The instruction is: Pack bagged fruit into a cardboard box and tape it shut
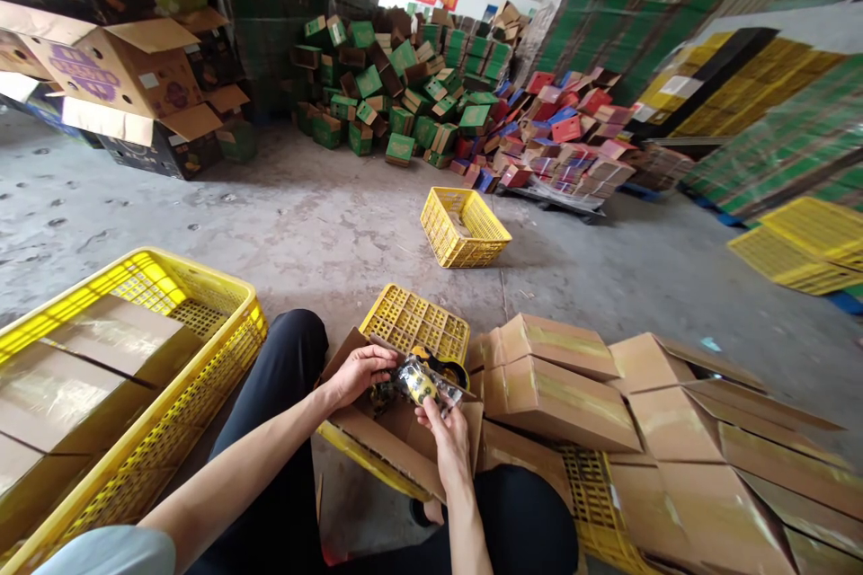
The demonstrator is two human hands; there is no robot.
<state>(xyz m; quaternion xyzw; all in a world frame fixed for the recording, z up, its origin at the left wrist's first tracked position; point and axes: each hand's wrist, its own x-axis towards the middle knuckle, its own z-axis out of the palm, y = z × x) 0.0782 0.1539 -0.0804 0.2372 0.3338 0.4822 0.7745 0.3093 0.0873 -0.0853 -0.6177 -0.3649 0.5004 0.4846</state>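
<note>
My right hand is closed round a small clear plastic packet with yellow and black contents, its thumb pressed on the front. At the packet's left side, my left hand has its fingertips drawn together in a pinch; whether they grip the film's edge is too small to tell. Both hands are above an open cardboard box between my knees. Similar dark and yellow packets show inside the box. Just behind the packet is a partly hidden black and yellow object, near an upturned yellow crate.
To my left stands a large yellow crate holding closed cartons. Rows of brown cartons lie at my right. Another yellow crate is on the floor ahead. Heaped green boxes and red boxes lie farther back.
</note>
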